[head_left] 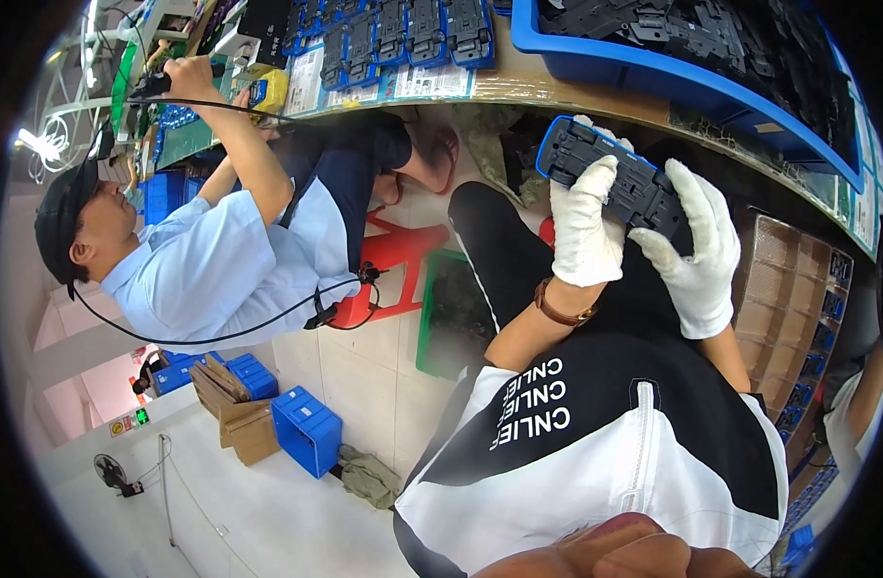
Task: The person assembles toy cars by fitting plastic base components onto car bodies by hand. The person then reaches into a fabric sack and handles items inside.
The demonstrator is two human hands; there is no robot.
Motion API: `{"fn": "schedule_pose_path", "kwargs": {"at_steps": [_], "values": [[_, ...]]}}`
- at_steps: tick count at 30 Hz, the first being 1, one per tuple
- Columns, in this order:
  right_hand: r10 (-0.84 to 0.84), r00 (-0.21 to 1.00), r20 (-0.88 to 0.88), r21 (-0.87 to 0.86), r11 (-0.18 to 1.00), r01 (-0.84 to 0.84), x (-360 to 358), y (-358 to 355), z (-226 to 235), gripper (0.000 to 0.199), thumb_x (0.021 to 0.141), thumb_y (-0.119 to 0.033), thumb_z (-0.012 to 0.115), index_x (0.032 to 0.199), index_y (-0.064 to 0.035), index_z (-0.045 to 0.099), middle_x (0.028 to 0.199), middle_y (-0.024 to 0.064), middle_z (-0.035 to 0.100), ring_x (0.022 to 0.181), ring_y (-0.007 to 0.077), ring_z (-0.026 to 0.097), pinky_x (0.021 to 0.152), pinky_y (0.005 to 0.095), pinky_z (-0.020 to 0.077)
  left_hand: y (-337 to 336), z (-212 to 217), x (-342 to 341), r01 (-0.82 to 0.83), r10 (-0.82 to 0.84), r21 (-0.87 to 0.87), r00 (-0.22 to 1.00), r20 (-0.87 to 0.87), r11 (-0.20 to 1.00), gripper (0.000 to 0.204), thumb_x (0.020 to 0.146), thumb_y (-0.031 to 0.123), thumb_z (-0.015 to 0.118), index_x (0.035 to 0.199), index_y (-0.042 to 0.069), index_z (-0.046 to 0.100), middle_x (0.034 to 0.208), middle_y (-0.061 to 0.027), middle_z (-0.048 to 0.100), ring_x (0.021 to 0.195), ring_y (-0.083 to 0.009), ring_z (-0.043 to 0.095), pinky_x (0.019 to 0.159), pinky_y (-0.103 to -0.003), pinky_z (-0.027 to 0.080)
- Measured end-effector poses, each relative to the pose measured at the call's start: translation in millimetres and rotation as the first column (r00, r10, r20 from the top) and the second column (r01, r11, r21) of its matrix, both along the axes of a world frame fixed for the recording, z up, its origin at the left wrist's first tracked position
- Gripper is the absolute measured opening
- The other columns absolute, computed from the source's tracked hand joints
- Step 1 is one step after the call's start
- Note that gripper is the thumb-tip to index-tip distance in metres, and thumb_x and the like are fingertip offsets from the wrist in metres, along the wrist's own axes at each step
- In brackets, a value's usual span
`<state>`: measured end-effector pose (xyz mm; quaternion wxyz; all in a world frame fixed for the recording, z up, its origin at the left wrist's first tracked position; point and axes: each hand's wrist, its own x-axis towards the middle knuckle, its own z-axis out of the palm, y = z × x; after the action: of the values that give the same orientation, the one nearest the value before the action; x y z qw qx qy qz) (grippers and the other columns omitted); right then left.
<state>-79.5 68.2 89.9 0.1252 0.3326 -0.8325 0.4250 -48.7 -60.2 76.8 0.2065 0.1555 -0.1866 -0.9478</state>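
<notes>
Surface: a long bench (519, 89), its near edge bowed by the lens, with a worn brown strip bare between printed sheets (441, 87) and a bin.
Room: pale tiled floor (364, 361); a co-worker (206, 255) in a light blue shirt and dark cap sits on a red plastic stool (393, 252) by the bench, at the left; a black fan (112, 472) stands out against white farther back.
Toy car: black underside facing up, blue rim at one end (639, 188); held off the surface, just outside its near edge, below the bin.
Left grip: the left hand (588, 231), in a white knitted glove, pinches the car, thumb across the underside, fingers behind.
Right grip: the right hand (703, 250), gloved alike, curves around the other end, thumb and fingers parted; I cannot tell whether it presses.
Textures: soft, fuzzy gloves; hard, ribbed car plastic; a smooth brown wrist strap (565, 303).
Blue bin: smooth plastic (644, 77), along the near edge toward the right corner, heaped with flat black parts (653, 24).
Car rows: blue-and-black cars (413, 39) lined up on the sheets, left of the bin.
Divided box: brown compartments (764, 270) under the surface's right end, blue pieces (817, 337) in the outer column.
Floor containers: a green crate (427, 332) with dark contents; a blue tub (302, 429) beside folded cardboard (249, 429).
</notes>
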Motion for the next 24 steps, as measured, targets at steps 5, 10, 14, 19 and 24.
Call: {"fn": "schedule_pose_path", "kwargs": {"at_steps": [5,10,14,19,24], "values": [[-0.002,0.993,0.121,0.005,1.0,0.002,-0.6,-5.4,-1.5,0.061,0.07,-0.015,0.078,0.126,-0.0066,0.054,0.116,0.0141,0.059,0.1,0.0281,0.062,0.084,0.0342,0.0507,-1.2,-4.2,-1.0,-0.058,0.057,-0.096,0.998,-0.011,0.994,0.044,0.082,-0.005,0.058,0.122,0.009,0.048,0.108,-0.0044,0.056,0.105,-0.0216,0.057,0.091,-0.038,0.05],[0.305,0.592,0.746,-0.404,0.914,0.04,-1.0,-1.7,-10.6,0.071,0.082,-0.048,0.067,0.132,-0.0007,0.047,0.117,0.0079,0.057,0.097,0.0124,0.058,0.073,0.0241,0.0519,2.4,-15.0,1.5,-0.046,0.047,-0.098,0.999,0.008,0.994,0.044,0.082,-0.005,0.059,0.121,0.01,0.048,0.111,-0.0054,0.057,0.105,-0.021,0.057,0.089,-0.036,0.051],[0.203,0.678,0.707,-0.363,0.926,0.102,-3.5,1.9,-26.0,0.068,0.081,-0.046,0.069,0.128,-0.0004,0.05,0.111,0.0055,0.06,0.089,0.0105,0.06,0.068,0.021,0.052,10.9,-10.8,-5.1,-0.055,0.062,-0.129,0.997,0.052,0.99,0.044,0.083,-0.005,0.058,0.122,0.011,0.044,0.114,-0.0066,0.056,0.103,-0.0199,0.058,0.089,-0.035,0.051],[0.31,0.568,0.762,-0.453,0.883,0.125,2.2,-6.0,-15.9,0.064,0.083,-0.043,0.069,0.127,0.0002,0.051,0.109,0.0051,0.06,0.087,0.0104,0.059,0.066,0.0214,0.0515,7.6,-6.3,-1.4,-0.115,0.126,-0.254,0.992,0.026,0.96,0.035,0.088,0.003,0.058,0.121,0.009,0.049,0.114,-0.0082,0.061,0.1,-0.0223,0.061,0.088,-0.037,0.05],[0.228,0.689,0.688,-0.429,0.894,0.133,7.3,-6.5,-38.6,0.061,0.085,-0.039,0.068,0.128,0.0003,0.05,0.11,0.005,0.06,0.087,0.0093,0.058,0.07,0.0219,0.0491,2.2,-15.7,-3.5,0.033,0.008,-0.372,0.994,0.107,0.928,0.047,0.09,-0.001,0.054,0.131,0.011,0.035,0.115,-0.008,0.057,0.101,-0.0166,0.058,0.086,-0.031,0.051]]}}
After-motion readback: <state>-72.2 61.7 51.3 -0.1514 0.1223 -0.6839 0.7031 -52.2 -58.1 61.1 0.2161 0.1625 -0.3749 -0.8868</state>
